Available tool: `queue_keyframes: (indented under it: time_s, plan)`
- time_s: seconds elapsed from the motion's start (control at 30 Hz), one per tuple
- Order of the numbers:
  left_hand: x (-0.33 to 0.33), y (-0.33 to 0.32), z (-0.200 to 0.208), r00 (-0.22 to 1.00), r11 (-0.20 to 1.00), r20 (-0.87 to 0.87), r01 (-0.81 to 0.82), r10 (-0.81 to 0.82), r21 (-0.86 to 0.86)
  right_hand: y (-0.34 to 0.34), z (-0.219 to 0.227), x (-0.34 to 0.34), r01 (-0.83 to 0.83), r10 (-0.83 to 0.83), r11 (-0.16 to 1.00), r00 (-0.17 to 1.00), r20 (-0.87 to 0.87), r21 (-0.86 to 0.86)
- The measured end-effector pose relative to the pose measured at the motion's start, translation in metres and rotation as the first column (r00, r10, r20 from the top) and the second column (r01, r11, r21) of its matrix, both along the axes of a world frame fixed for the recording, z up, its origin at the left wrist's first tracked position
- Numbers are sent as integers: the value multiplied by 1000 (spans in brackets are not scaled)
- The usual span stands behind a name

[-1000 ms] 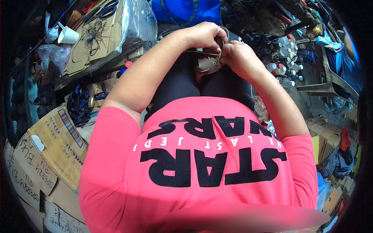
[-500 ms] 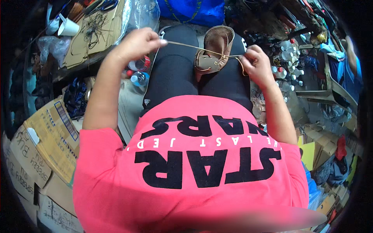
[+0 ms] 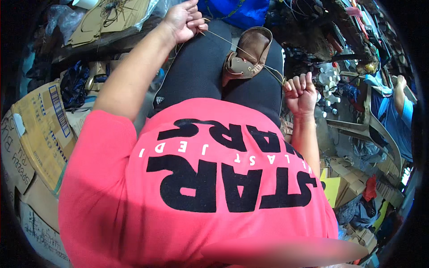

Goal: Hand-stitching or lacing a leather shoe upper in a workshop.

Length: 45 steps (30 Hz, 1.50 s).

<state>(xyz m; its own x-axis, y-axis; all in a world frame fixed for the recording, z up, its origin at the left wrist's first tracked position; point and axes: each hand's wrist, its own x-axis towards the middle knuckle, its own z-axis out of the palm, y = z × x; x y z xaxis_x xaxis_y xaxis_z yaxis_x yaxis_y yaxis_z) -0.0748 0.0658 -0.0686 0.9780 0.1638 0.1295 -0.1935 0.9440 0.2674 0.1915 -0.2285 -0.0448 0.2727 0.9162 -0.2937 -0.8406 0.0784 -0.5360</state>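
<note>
Brown shoe (image 3: 246, 56) lies on the lap between both hands, left hand (image 3: 184, 20) and right hand (image 3: 300, 91) each clenched on the taut thread (image 3: 232, 44), right nearer.

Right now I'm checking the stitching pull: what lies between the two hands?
In the head view, a taut thread runs from the left hand to the right hand, crossing the brown shoe on the lap.

- Shoe (image 3: 245, 56): brown leather, tan inside.
- Thread (image 3: 232, 44): pale tan.
- Trousers (image 3: 196, 76): black, small white logo.
- Shirt (image 3: 201, 178): bright pink, bold black lettering.
- Cardboard boxes (image 3: 40, 129): plain brown.
- Bag (image 3: 237, 11): blue.
</note>
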Motion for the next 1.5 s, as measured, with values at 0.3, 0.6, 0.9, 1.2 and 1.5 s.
queue_keyframes:
  time_s: [0.3, 0.6, 0.9, 1.2, 1.5]
  plan:
    - [-13, 10, 39, 292, -29, -65, 307, 954, 951, -62, -19, 46, 181, 626, 726, 224, 747, -663]
    - [94, -106, 42, 776, -300, 21, 219, 630, 928, 38, 59, -13, -225, 206, 931, -331, 921, -289]
    - [98, -110, 32, 777, -259, 43, 157, 628, 953, 28, 73, -31, -228, 364, 865, -329, 871, -447]
    - [101, -79, 47, 915, 40, -174, 171, 363, 985, 9, 74, -34, -99, 295, 946, -127, 947, -308]
    - [95, -71, 63, 914, 46, -334, 332, 229, 942, 26, 64, -36, -63, 307, 942, -245, 920, -331]
